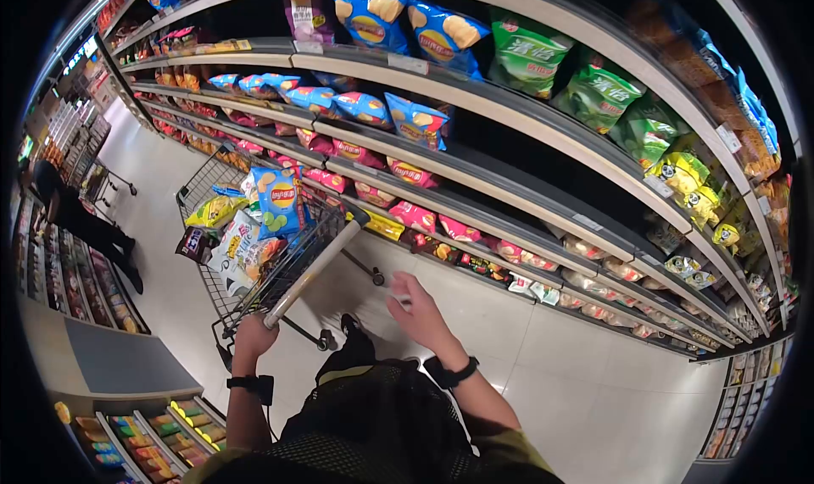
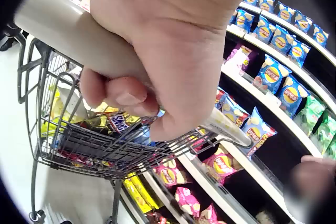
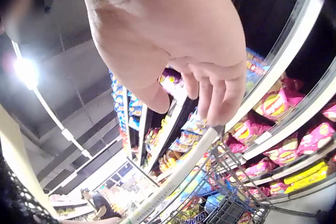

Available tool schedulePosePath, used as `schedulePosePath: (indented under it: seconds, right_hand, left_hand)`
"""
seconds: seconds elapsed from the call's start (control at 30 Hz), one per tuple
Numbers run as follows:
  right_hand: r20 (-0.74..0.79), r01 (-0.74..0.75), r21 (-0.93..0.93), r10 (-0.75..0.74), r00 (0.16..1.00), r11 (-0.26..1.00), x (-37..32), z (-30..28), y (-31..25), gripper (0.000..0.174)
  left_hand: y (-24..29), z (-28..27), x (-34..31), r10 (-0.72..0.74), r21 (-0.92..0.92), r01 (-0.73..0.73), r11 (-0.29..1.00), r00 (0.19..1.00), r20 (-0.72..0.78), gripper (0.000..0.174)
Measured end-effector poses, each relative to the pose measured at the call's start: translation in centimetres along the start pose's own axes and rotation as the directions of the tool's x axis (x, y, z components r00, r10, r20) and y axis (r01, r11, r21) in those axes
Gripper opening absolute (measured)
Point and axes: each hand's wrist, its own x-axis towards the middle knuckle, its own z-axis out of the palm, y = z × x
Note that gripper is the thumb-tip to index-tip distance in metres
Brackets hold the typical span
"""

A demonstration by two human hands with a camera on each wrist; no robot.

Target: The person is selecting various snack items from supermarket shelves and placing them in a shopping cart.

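Note:
My left hand grips the near end of the pale cart handle, fingers curled round the bar in the left wrist view. My right hand hangs in the air right of the handle, its fingers loosely bent and holding nothing. Beyond the handle is the wire shopping cart. A blue chip bag lies on top of its load. Around that bag are a white snack bag, a yellow bag and a dark purple package.
Long shelves of chip bags curve along the right, with green bags and pink bags among them. A person in dark clothes stands at the left by another shelf. Tiled floor extends on the right.

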Motion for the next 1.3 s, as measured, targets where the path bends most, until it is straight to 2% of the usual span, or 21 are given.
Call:
schedulePosePath:
  seconds: [0.03, 0.07, 0.13, 0.17, 0.23, 0.3, 0.37, 0.57, 0.63, 0.67, 0.7, 0.77, 0.8, 0.83, 0.93, 1.0, 1.03, 1.1, 1.17, 1.23, 1.3]
  right_hand:
    - [-0.03, 0.051, -0.097, -0.054, 0.998, 0.994, 1.3, 1.0, -0.5, 0.05]
    - [-0.023, 0.045, -0.093, -0.047, 0.999, 0.995, 2.4, 2.0, -0.7, 0.05]
    - [0.051, 0.276, -0.5, -0.29, 0.956, 0.821, 4.8, 4.3, -0.5, 0.059]
    - [0.061, 0.27, -0.496, -0.277, 0.959, 0.825, 5.4, 5.2, -0.8, 0.059]
    - [0.248, 0.5, -0.617, -0.454, 0.856, 0.607, 6.4, 7.1, -0.9, 0.057]
    - [0.297, 0.52, -0.603, -0.434, 0.85, 0.605, 6.6, 8.7, -0.2, 0.056]
    - [0.416, 0.553, -0.673, -0.366, 0.832, 0.491, 6.8, 10.3, 1.0, 0.058]
    - [0.399, 0.505, -0.731, -0.312, 0.862, 0.46, 8.2, 13.6, 1.9, 0.054]
    - [0.429, 0.508, -0.755, -0.275, 0.861, 0.414, 9.1, 14.2, 1.7, 0.06]
    - [0.425, 0.506, -0.759, -0.277, 0.862, 0.41, 9.5, 14.4, 1.5, 0.06]
    - [0.426, 0.495, -0.753, -0.253, 0.869, 0.434, 9.9, 14.5, 0.8, 0.062]
    - [0.428, 0.485, -0.751, -0.228, 0.874, 0.449, 11.1, 14.7, -0.3, 0.064]
    - [0.421, 0.469, -0.727, -0.215, 0.881, 0.501, 12.1, 14.9, -0.5, 0.059]
    - [0.413, 0.451, -0.702, -0.2, 0.888, 0.552, 13.1, 15.2, -0.6, 0.055]
    - [0.416, 0.423, -0.702, -0.152, 0.897, 0.574, 15.2, 15.9, -1.8, 0.058]
    - [0.413, 0.425, -0.734, -0.149, 0.899, 0.529, 16.6, 17.1, -1.6, 0.057]
    - [0.391, 0.409, -0.773, -0.144, 0.909, 0.486, 17.3, 17.7, -1.4, 0.057]
    - [0.372, 0.398, -0.771, -0.155, 0.915, 0.498, 18.8, 18.7, -1.2, 0.056]
    - [0.352, 0.387, -0.787, -0.167, 0.921, 0.481, 19.9, 19.1, -1.3, 0.053]
    - [0.344, 0.391, -0.784, -0.187, 0.92, 0.482, 20.9, 19.8, -1.2, 0.052]
    - [0.325, 0.378, -0.786, -0.193, 0.926, 0.49, 21.7, 20.4, -1.0, 0.051]
  left_hand:
    - [-0.1, 0.1, -0.7, -0.008, 0.003, 0.008, 1.0, 1.0, 0.008, 0.026]
    - [0.0, 0.0, -1.7, -0.034, 0.031, 0.034, 0.999, 0.999, -0.004, 0.026]
    - [-1.2, 0.5, -2.1, -0.052, 0.073, 0.055, 0.996, 0.998, -0.031, 0.024]
    - [-1.6, 0.4, -2.8, -0.064, 0.074, 0.065, 0.995, 0.998, -0.019, 0.024]
    - [-2.1, 0.0, -4.0, -0.096, 0.1, 0.096, 0.99, 0.995, 0.003, 0.022]
    - [-3.1, 0.1, -4.8, -0.107, 0.094, 0.104, 0.99, 0.994, 0.032, 0.022]
    - [-3.9, -0.3, -5.2, -0.115, 0.092, 0.109, 0.99, 0.991, 0.063, 0.022]
    - [-5.4, -1.6, -4.0, -0.076, 0.058, 0.071, 0.996, 0.994, 0.084, 0.026]
    - [-5.2, -2.9, -3.0, -0.142, -0.021, 0.149, 0.989, 0.968, 0.206, 0.032]
    - [-6.3, -3.0, -2.1, -0.103, -0.065, 0.129, 0.99, 0.946, 0.306, 0.035]
    - [-7.3, -2.8, -1.0, -0.098, -0.07, 0.124, 0.99, 0.948, 0.304, 0.035]
    - [-9.2, -2.4, 1.0, -0.106, -0.23, 0.333, 0.914, 0.745, 0.658, 0.033]
    - [-8.3, -3.6, 2.4, -0.047, -0.215, 0.243, 0.946, 0.759, 0.65, 0.035]
    - [-8.5, -3.4, 3.8, -0.039, -0.221, 0.242, 0.945, 0.755, 0.655, 0.035]
    - [-8.9, -3.7, 4.8, 0.039, -0.32, 0.206, 0.925, 0.785, 0.618, 0.034]
    - [-8.0, -5.2, 5.9, 0.068, -0.282, 0.077, 0.956, 0.879, 0.473, 0.033]
    - [-8.0, -5.6, 6.6, 0.06, -0.281, 0.083, 0.956, 0.883, 0.466, 0.033]
    - [-7.9, -5.9, 8.5, 0.091, -0.19, 0.004, 0.982, 0.868, 0.488, 0.034]
    - [-6.9, -5.8, 9.9, 0.13, -0.168, -0.063, 0.984, 0.895, 0.427, 0.033]
    - [-5.4, -5.5, 11.6, 0.181, -0.171, -0.138, 0.976, 0.945, 0.274, 0.032]
    - [-3.6, -5.4, 13.0, 0.186, -0.136, -0.155, 0.978, 0.948, 0.259, 0.032]
